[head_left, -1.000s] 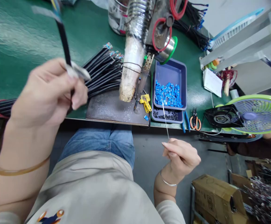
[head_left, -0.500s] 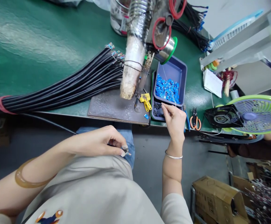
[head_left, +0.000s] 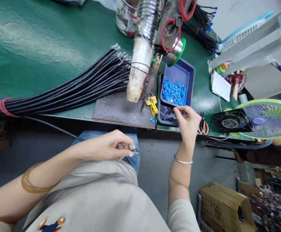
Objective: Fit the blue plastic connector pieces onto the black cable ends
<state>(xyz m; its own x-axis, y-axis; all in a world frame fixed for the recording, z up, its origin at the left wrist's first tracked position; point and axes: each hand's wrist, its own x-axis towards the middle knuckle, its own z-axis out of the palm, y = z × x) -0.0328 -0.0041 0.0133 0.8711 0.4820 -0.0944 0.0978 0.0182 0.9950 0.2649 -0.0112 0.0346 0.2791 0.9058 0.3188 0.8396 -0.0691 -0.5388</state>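
Note:
Near my lap, my left hand [head_left: 122, 146] pinches the end of a black cable, its small wire tips sticking out past the fingertips. My right hand [head_left: 188, 120] is closed at thumb and forefinger over the front edge of the trays; whatever lies between those fingertips is too small to make out. The upper purple tray [head_left: 191, 74] holds blue connectors [head_left: 174, 91]. Small black parts [head_left: 166, 113] lie in the lower tray, just left of my right fingertips. A single blue connector [head_left: 152, 120] and a yellow clip [head_left: 152, 104] rest on the brown board [head_left: 116, 108].
A bundle of black cables [head_left: 82, 90] spans the left of the green table [head_left: 34, 58]. Above the board hang a duct [head_left: 140, 64] and a soldering iron [head_left: 151, 80]. A solder spool [head_left: 175, 51], orange-handled cutters [head_left: 204, 127] and a fan [head_left: 258, 120] are to the right.
My right hand has moved right, and the solder strand no longer shows beside it. My left hand has shifted slightly right and up with the cable end.

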